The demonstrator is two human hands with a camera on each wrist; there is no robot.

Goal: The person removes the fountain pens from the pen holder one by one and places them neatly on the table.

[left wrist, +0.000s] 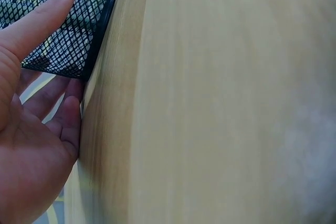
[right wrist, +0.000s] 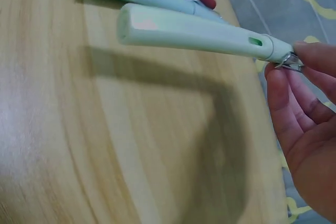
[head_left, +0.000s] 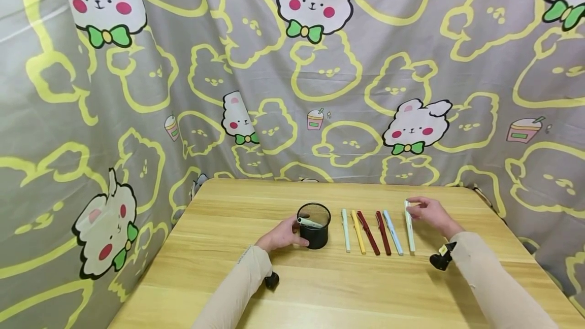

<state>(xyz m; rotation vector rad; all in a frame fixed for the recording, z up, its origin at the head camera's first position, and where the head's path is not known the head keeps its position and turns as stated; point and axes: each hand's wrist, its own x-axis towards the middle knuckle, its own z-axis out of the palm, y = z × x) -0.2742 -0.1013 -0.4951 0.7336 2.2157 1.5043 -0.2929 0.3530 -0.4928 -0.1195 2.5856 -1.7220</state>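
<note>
My left hand (head_left: 284,234) holds a black mesh pen holder (head_left: 316,239) from its left side. In the left wrist view the thumb (left wrist: 39,22) lies along the mesh, and the other fingers reach around its far side, partly hidden. A pale green pen (head_left: 311,223) leans inside the holder. Over on the right, my right hand (head_left: 429,213) pinches another pale green pen (right wrist: 194,35) near its clip end, between thumb and fingers. The pen's shadow falls apart from it on the wood, so its free end appears raised off the table.
Between the hands lies a row of pens: a mint pen (head_left: 346,231), a yellow pen (head_left: 358,232), two dark red pens (head_left: 368,232) and a light blue pen (head_left: 393,232). The wooden table (head_left: 347,288) ends at a patterned curtain (head_left: 274,75) behind and at the left.
</note>
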